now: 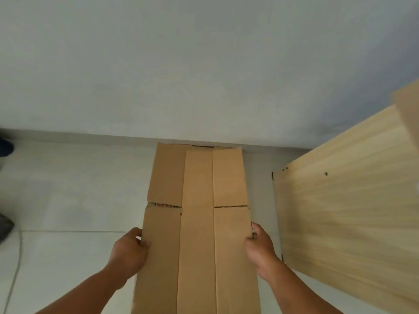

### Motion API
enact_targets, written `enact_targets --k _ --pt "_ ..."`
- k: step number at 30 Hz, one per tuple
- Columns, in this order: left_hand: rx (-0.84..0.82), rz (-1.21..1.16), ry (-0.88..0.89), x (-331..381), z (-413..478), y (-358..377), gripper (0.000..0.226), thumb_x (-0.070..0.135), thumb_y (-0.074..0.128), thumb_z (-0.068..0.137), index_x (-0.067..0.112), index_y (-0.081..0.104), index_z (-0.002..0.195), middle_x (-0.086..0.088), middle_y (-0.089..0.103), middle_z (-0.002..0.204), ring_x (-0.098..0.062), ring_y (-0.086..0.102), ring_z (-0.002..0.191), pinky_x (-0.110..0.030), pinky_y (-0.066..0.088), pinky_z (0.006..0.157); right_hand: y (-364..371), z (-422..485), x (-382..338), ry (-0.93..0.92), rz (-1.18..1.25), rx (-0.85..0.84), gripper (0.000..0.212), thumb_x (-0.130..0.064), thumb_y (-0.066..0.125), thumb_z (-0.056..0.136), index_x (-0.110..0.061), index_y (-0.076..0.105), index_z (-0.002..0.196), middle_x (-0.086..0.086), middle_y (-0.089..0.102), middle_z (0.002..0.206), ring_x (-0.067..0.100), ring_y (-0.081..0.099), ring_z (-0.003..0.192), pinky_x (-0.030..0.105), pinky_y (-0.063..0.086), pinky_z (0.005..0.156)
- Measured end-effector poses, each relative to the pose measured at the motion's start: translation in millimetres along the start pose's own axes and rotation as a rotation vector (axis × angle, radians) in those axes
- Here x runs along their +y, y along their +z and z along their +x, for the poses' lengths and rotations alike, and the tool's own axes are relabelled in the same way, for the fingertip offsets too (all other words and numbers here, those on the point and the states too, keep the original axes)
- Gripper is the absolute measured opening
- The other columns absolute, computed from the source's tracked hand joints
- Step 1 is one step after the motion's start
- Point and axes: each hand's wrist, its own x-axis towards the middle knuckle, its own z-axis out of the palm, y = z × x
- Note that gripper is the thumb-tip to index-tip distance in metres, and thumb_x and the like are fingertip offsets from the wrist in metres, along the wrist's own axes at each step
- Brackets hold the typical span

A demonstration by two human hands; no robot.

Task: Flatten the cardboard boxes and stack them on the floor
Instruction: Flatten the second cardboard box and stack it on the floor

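The flattened cardboard box (197, 234) fills the lower centre of the frame, a long brown sheet running from the bottom edge up to the foot of the wall. Lengthwise creases divide it into three strips, and a cross slit on each outer strip separates the far flaps from the nearer panels. A bit of coloured print shows through the left slit. Whether its far end rests on the floor cannot be told.

The left hand (129, 252) grips the sheet's left edge at lower centre-left, thumb on the top face and fingers wrapped under. The right hand (260, 250) clamps the right edge opposite it, fingers curled over the rim. Both forearms enter from the bottom corners.

Pale tiled floor (68, 200) lies to either side of the box, with a thin cable (15, 264) curving along the lower left. A plain grey-white wall (181, 64) takes up the upper half. At the right, a light wooden panel (340, 211) with small holes slants across the frame, just beside the right hand. Dark blurred shapes (4, 147) sit at the left edge; what they are cannot be told.
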Motion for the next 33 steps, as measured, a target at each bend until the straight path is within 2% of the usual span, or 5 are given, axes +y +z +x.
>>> enact_targets --k 7,17,19,23,33 --pt "-0.034 0.066 0.114 -34 109 46 0.006 0.021 0.057 0.095 0.022 0.062 0.096 0.001 0.068 0.087 -0.015 0.065 0.079 -0.027 0.048 0.061 51 111 39 -0.032 0.028 0.019 0.050 0.006 0.037 0.091 -0.032 0.055 0.118 -0.001 0.070 0.105 0.021 0.068 0.092 0.034 0.057 0.079" --pt "-0.079 0.305 0.313 -31 198 77 0.012 0.028 0.065 0.088 0.018 0.060 0.084 0.000 0.066 0.088 -0.015 0.062 0.077 -0.030 0.055 0.072 65 198 57 -0.064 -0.186 0.201 0.035 -0.010 0.050 0.077 -0.008 0.056 0.111 0.010 0.062 0.103 0.024 0.061 0.086 0.031 0.048 0.065" --pt "-0.071 0.351 0.307 -36 204 83 0.014 0.030 0.064 0.088 0.019 0.060 0.096 -0.001 0.067 0.100 -0.013 0.061 0.085 -0.028 0.053 0.075 64 204 62 -0.109 -0.257 0.202 0.045 -0.014 0.050 0.074 -0.011 0.054 0.118 0.011 0.059 0.115 0.026 0.060 0.095 0.034 0.051 0.073" --pt "-0.218 0.188 0.198 -39 205 95 0.075 0.026 0.066 0.087 0.015 0.027 0.150 -0.011 0.054 0.135 -0.028 0.058 0.116 -0.038 0.054 0.091 60 200 63 -0.147 -0.115 0.052 0.065 -0.008 0.048 0.088 -0.025 0.034 0.149 -0.004 0.050 0.138 0.020 0.056 0.114 0.030 0.049 0.085" --pt "-0.302 0.065 0.155 -37 204 101 0.072 0.009 0.059 0.084 0.016 0.023 0.147 -0.008 0.049 0.125 -0.030 0.056 0.112 -0.047 0.058 0.090 64 201 56 -0.157 -0.211 0.033 0.076 -0.013 0.049 0.096 -0.025 0.007 0.158 0.003 0.030 0.159 0.025 0.036 0.141 0.030 0.036 0.108"
